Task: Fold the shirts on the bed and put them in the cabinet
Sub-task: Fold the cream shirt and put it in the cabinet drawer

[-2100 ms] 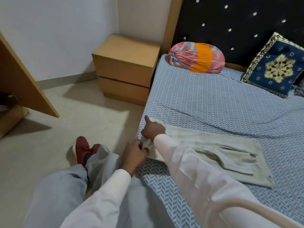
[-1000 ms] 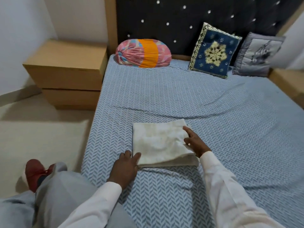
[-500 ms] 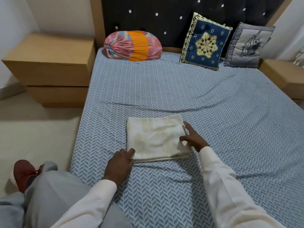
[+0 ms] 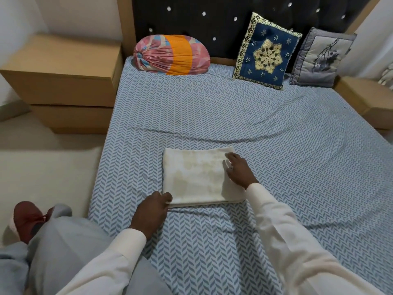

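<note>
Shirt folded square, flat on bed. Left hand grip clamped on its 7 o'clock corner; right hand flat, fingers apart, pressing 3 o'clock side.

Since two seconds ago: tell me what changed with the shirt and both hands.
The cream shirt, then a long strip, is now folded into a compact rectangle. The right hand moved from its right edge onto its top, fingers flat. The left hand stayed at the near left corner; whether it grips is unclear. The shirt is still on the bed.
</note>
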`<act>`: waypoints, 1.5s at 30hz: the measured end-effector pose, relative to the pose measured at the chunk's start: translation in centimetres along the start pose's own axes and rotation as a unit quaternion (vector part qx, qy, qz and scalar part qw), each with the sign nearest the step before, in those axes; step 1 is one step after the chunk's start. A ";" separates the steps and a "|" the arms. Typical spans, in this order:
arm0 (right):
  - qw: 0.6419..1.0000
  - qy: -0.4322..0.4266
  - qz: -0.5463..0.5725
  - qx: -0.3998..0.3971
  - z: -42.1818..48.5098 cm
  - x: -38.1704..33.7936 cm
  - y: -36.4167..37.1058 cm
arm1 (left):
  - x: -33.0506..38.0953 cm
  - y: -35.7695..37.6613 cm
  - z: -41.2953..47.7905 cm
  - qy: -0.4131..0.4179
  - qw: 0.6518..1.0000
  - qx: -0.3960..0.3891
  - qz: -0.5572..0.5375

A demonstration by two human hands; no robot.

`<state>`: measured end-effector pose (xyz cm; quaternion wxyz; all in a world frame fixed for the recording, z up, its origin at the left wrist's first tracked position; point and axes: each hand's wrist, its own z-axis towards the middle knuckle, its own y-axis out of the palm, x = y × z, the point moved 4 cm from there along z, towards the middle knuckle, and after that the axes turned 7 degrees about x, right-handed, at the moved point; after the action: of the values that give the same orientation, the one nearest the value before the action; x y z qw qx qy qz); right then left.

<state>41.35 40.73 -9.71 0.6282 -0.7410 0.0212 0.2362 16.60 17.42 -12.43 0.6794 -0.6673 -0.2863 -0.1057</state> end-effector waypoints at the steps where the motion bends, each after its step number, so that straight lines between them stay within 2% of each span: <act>1: 0.999 0.011 -0.023 -0.027 1.4 0.2 0.7 | -0.1 0.0 0.0 0.000 1.000 -0.002 -0.006; 5: 0.992 0.064 -0.089 -0.059 7.4 4.2 4.2 | -0.1 0.1 0.0 0.010 1.000 -0.018 -0.009; 11: 0.985 0.084 -0.106 -0.109 6.4 1.0 0.9 | -0.1 0.4 0.4 0.007 0.999 -0.038 0.029; 15: 0.996 0.080 -0.012 -0.030 2.9 1.4 -0.8 | -0.3 0.6 0.6 -0.005 0.998 -0.047 0.031; 18: 0.998 0.058 0.015 0.011 -2.0 2.4 0.5 | -0.1 0.6 0.5 -0.016 0.999 -0.035 0.019; 22: 0.994 0.105 -0.012 -0.010 -5.6 4.0 1.3 | -0.3 0.4 0.9 -0.114 0.988 -0.010 -0.100; 25: 0.992 0.100 -0.050 0.063 -5.0 3.6 0.6 | -0.7 0.1 1.7 -0.192 0.971 0.009 -0.145; 27: 0.990 0.070 -0.049 0.111 -3.9 1.4 0.6 | -0.5 0.3 2.0 -0.231 0.960 0.001 -0.158; 29: 0.991 0.029 -0.056 0.115 -2.5 -2.4 1.4 | -0.2 0.3 2.3 -0.246 0.954 -0.011 -0.169; 33: 0.993 -0.063 -0.085 0.049 -0.5 -11.9 4.9 | -0.3 0.2 2.2 -0.245 0.957 -0.035 -0.155; 36: 0.987 -0.100 -0.122 0.022 -0.3 -18.4 7.5 | -0.9 0.6 2.3 -0.237 0.950 -0.052 -0.194; 40: 0.993 -0.038 -0.107 -0.040 0.5 -22.2 9.4 | -2.0 1.9 2.6 -0.249 0.944 -0.075 -0.202; 42: 0.995 0.000 -0.090 -0.045 1.1 -22.3 9.8 | -1.7 1.3 2.5 -0.246 0.940 -0.077 -0.224; 45: 0.995 0.013 -0.090 -0.040 1.6 -23.0 9.4 | -1.3 -0.3 2.2 -0.248 0.920 -0.086 -0.291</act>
<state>17.33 34.18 -9.92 0.6168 -0.7671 -0.0470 0.1702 14.80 19.22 -12.97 0.4661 -0.6156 -0.6164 -0.1542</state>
